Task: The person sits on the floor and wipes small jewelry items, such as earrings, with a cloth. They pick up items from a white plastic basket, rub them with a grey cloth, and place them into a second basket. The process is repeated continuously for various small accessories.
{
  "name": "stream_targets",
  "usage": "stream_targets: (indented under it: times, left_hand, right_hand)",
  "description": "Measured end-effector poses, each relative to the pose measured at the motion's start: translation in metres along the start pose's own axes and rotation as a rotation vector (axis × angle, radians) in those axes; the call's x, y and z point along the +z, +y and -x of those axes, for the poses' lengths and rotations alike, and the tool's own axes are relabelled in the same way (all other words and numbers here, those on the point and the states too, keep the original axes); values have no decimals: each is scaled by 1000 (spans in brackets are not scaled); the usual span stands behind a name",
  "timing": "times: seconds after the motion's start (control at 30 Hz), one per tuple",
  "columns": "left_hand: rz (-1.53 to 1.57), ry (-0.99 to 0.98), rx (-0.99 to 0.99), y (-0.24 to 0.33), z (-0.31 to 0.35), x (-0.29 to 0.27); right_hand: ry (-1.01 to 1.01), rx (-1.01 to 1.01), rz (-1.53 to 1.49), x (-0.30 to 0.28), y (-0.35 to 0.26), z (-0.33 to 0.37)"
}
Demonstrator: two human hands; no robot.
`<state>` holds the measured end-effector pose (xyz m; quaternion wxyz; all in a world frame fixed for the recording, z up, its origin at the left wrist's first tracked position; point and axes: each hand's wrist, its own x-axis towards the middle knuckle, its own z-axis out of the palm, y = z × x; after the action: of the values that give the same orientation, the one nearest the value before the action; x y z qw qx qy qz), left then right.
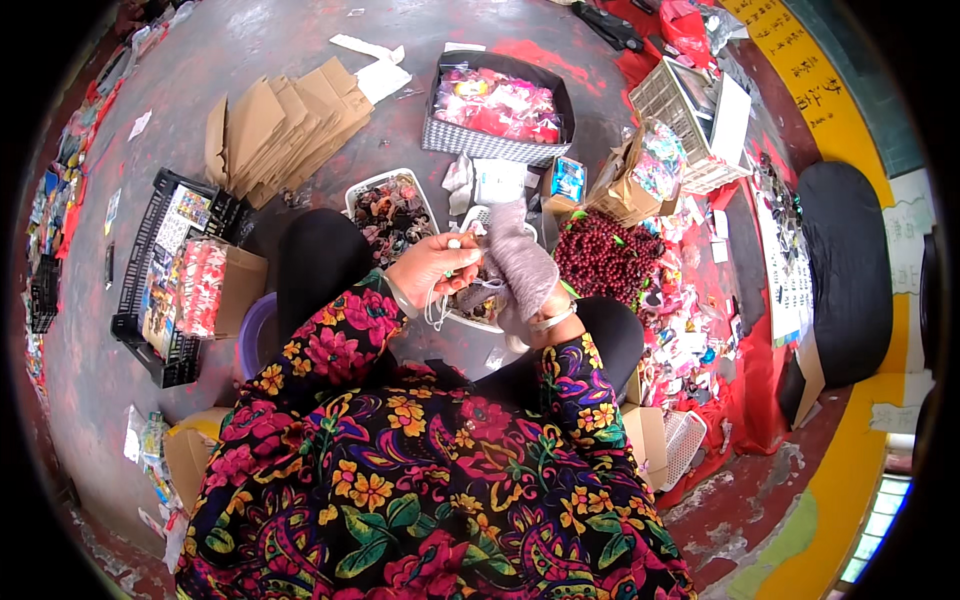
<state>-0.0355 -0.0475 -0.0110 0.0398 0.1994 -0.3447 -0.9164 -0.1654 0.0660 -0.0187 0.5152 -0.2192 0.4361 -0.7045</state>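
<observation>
My left hand (435, 268) is closed in a pinch on a thin white cord (437, 312), whose loops hang below the fingers. Close beside it, a fuzzy mauve-grey plush piece (522, 258) is held up by my right hand (560, 318). The plush covers that hand's fingers, so only the part near the wrist shows. Beneath both hands, a white basket (430, 195) holds a tangle of dark and pinkish small pieces. Another part of a white basket shows under the plush, mostly hidden.
Dark red beads (610, 255) lie heaped to the right, beside an open carton (655, 165). Ahead stands a checked bin (480, 140) of pink packets. Folded cardboard (285, 130), a black crate (160, 285) and a purple tub (255, 335) are at left.
</observation>
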Motion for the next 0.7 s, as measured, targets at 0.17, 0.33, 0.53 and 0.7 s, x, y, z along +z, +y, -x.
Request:
stream_targets:
  times: [0.17, 0.33, 0.53, 0.7]
  left_hand:
    - [-39, -96, -46, 0, 0, -1]
    - [-54, -196, -63, -4, 0, -9]
    - [-32, -128, -34, -5, -2, -10]
    - [-83, -200, -67, -4, -1, -14]
  right_hand:
    - [46, -138, 676, -6, 3, -4]
    - [412, 209, 53, 15, -16, -3]
    - [529, 131, -12, -15, -18, -21]
    - [593, 213, -74, -14, -19, -19]
